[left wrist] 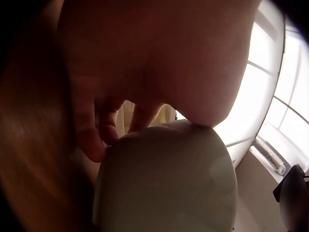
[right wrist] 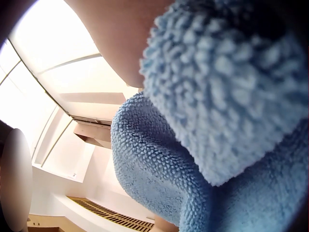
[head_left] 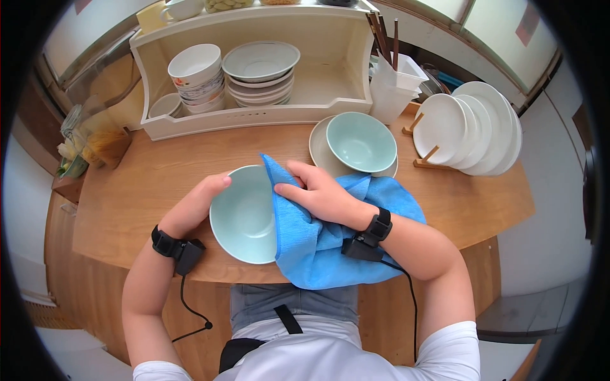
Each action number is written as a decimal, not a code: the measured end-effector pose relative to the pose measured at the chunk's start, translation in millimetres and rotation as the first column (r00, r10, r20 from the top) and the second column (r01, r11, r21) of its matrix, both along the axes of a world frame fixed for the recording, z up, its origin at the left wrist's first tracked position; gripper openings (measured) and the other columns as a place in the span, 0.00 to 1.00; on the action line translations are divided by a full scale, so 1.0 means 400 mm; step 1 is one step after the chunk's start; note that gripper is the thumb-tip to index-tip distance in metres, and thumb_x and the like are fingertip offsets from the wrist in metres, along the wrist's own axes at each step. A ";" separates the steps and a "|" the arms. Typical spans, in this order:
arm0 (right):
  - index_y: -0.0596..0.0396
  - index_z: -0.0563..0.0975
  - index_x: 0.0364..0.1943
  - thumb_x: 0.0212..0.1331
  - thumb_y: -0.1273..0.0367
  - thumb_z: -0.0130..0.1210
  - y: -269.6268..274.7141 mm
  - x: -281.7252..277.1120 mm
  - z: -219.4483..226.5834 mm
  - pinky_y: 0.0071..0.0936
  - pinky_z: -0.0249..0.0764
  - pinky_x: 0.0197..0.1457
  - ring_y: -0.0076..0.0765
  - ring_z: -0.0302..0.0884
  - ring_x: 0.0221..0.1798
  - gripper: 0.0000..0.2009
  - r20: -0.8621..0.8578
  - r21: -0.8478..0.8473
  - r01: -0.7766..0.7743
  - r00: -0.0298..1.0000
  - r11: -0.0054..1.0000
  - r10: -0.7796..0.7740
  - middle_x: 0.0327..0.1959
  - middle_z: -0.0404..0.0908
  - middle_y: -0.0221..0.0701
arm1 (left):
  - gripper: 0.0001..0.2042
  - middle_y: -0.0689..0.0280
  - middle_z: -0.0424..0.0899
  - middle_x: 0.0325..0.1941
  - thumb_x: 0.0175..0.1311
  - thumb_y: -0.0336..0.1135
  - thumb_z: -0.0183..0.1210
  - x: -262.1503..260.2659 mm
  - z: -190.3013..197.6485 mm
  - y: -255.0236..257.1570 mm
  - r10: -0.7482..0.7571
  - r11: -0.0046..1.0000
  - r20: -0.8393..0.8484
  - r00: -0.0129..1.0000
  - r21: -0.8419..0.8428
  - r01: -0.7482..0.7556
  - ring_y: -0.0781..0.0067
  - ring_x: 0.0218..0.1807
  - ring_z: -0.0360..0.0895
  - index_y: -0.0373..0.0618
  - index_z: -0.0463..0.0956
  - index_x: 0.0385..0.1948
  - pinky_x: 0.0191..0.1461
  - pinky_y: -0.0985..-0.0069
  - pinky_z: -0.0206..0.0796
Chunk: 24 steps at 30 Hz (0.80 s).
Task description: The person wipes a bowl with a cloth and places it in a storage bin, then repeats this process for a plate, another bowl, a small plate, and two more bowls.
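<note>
A pale green bowl (head_left: 244,219) is tilted near the table's front edge, its inside facing the head camera. The left hand (head_left: 202,202) grips its left rim, thumb at the rim; in the left wrist view that hand (left wrist: 154,63) has its fingers curled against the bowl (left wrist: 166,181). On the bowl's right side the right hand (head_left: 327,195) pinches a blue cloth (head_left: 311,247), whose pointed corner stands up above the rim. The cloth (right wrist: 154,159) fills much of the right wrist view and hides the right fingers there.
Behind the cloth, another green bowl (head_left: 362,143) rests on a plate (head_left: 319,149). White plates (head_left: 438,130) stand in a wooden rack at the right. A cream shelf (head_left: 254,117) with stacked bowls (head_left: 195,66) and a chopstick holder (head_left: 391,89) line the back.
</note>
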State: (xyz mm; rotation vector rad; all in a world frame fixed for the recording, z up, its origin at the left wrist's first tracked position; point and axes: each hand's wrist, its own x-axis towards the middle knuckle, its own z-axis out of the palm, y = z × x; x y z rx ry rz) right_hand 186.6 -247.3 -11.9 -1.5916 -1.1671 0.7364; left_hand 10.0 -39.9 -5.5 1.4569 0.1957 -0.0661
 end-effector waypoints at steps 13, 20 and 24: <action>0.54 0.67 0.28 0.67 0.61 0.60 0.000 0.004 -0.016 0.26 0.61 0.30 0.22 0.60 0.28 0.17 0.018 0.031 -0.003 1.000 1.000 0.002 0.23 0.64 0.24 | 0.30 0.60 0.82 0.56 0.75 0.54 0.46 0.005 -0.011 0.000 -0.026 0.997 0.115 0.993 0.078 0.018 0.73 0.55 0.78 0.31 0.73 0.60 0.61 0.75 0.68; 0.60 0.73 0.53 0.72 0.59 0.54 -0.006 -0.009 0.021 0.16 0.64 0.22 0.14 0.67 0.19 0.18 -0.298 -0.096 0.001 0.954 0.995 -0.030 0.28 0.74 0.22 | 0.29 0.61 0.84 0.48 0.74 0.54 0.44 0.011 -0.027 0.008 0.268 0.963 0.230 0.935 -0.026 -0.270 0.75 0.48 0.79 0.32 0.75 0.56 0.52 0.77 0.69; 0.59 0.73 0.52 0.72 0.59 0.54 -0.008 -0.012 0.031 0.16 0.64 0.21 0.14 0.66 0.19 0.17 -0.323 -0.100 -0.010 0.946 0.995 -0.023 0.27 0.74 0.22 | 0.29 0.60 0.83 0.49 0.75 0.54 0.43 0.014 -0.017 0.000 0.315 0.944 0.256 0.914 0.013 -0.329 0.74 0.49 0.78 0.33 0.74 0.57 0.53 0.76 0.69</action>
